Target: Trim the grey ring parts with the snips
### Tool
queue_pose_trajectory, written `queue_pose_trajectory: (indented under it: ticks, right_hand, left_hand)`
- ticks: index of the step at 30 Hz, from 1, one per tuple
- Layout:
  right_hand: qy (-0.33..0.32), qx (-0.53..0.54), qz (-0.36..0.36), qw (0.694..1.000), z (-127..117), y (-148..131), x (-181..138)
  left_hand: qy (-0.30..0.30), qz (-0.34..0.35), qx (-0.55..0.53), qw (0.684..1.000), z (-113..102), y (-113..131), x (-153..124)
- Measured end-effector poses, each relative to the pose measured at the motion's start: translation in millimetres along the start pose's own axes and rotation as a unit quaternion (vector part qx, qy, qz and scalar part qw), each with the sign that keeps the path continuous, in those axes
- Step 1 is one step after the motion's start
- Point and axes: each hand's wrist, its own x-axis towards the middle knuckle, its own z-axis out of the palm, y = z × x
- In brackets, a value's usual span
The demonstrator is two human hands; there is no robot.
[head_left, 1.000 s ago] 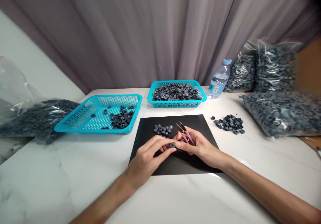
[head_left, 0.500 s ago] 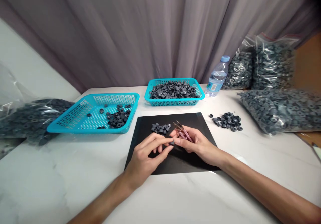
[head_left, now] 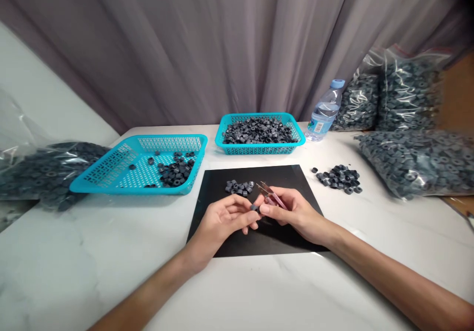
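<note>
Over the black mat [head_left: 237,244], my left hand [head_left: 220,225] is closed, pinching a small dark grey ring [head_left: 254,208] between thumb and fingertips. My right hand [head_left: 296,215] is closed too. Its thumb and fingertip meet the other side of this ring, while a small pink-handled tool [head_left: 272,195] with two pointed metal tips lies held in the same hand. The tips point up and left, slightly apart; whether it is tweezers or snips I cannot tell. Just beyond my fingers, a small cluster of similar grey rings [head_left: 239,188] rests on the mat.
Left stands a turquoise basket [head_left: 129,190] with some rings; behind the mat, a fuller turquoise basket [head_left: 259,150]. A loose ring pile [head_left: 339,179] lies right of the mat. Beyond are a water bottle [head_left: 326,111] and several filled bags [head_left: 418,163]; another bag [head_left: 62,173] sits far left.
My left fingers have shifted: the index finger no longer covers the ring, which now shows more between both hands. The view has moved slightly; the pink-handled tool stays in my right hand.
</note>
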Motion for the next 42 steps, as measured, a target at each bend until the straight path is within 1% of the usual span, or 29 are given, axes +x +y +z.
queue_pose_trajectory:
  ticks: [5, 7, 10, 13, 21, 24, 28, 34, 36, 38, 40, 42]
  right_hand:
    - [-0.011, -0.005, -0.001, 1.000, -1, -1, -1]
    - [-0.016, 0.002, 0.000, 1.000, -2, 0, 0]
    - [-0.022, 0.015, -0.004, 1.000, -3, 1, 0]
    - [-0.026, 0.028, -0.008, 0.999, -3, 1, 0]
    - [-0.041, 0.044, -0.005, 0.998, -2, -5, 1]
    - [-0.054, 0.063, -0.017, 0.996, -2, -3, 1]
    - [-0.065, 0.038, -0.035, 0.997, -4, 0, 2]
    - [-0.041, 0.024, -0.031, 0.998, -4, 0, 2]
    - [-0.021, 0.011, -0.023, 0.999, -5, 2, 2]
    - [0.000, -0.008, -0.011, 1.000, -5, 4, 2]
    - [0.017, -0.026, -0.002, 1.000, -6, 6, 2]
    - [0.029, -0.037, 0.003, 0.999, -6, 7, 1]
  left_hand:
    - [-0.012, -0.065, -0.070, 0.995, 0, 3, -2]
    - [-0.025, -0.073, -0.083, 0.994, 0, 3, -3]
    - [-0.046, -0.068, -0.095, 0.992, 0, 2, -3]
    - [-0.054, -0.066, -0.104, 0.991, 0, 3, -2]
    - [-0.086, -0.068, -0.094, 0.990, -1, 4, 0]
    - [-0.087, -0.072, -0.097, 0.989, -1, 1, 0]
    - [-0.080, -0.073, -0.107, 0.988, -3, -2, -1]
    - [-0.064, -0.070, -0.086, 0.992, -4, -3, 0]
    - [-0.045, -0.045, -0.049, 0.997, -4, -3, 1]
    - [-0.007, 0.014, 0.014, 1.000, -5, -5, 3]
    - [0.033, 0.073, 0.075, 0.994, -5, -6, 2]
    - [0.051, 0.096, 0.108, 0.988, -5, -6, 1]
